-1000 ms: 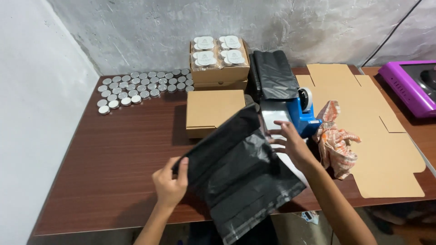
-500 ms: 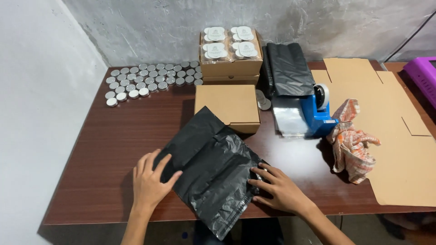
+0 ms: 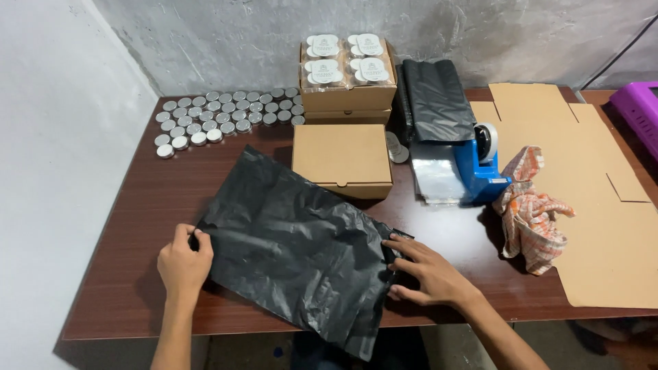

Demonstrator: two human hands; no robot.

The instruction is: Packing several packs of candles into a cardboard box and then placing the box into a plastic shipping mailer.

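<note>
The black bag (image 3: 295,247) is spread diagonally, upper-left to lower-right; its edges are pinched by the left hand (image 3: 182,264) and pressed by the right hand (image 3: 428,274), fingers apart.

A dark wooden tabletop (image 3: 171,205) fills the frame. A black plastic bag (image 3: 295,247) lies spread at lower centre, a closed cardboard box (image 3: 341,159) above it. Small round tins (image 3: 219,122) cluster upper left; a blue tape dispenser (image 3: 476,168), checked cloth (image 3: 534,212) and flat cardboard (image 3: 603,226) lie right.

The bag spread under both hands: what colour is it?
Black, plain and glossy; the bag shows in the head view.
</note>
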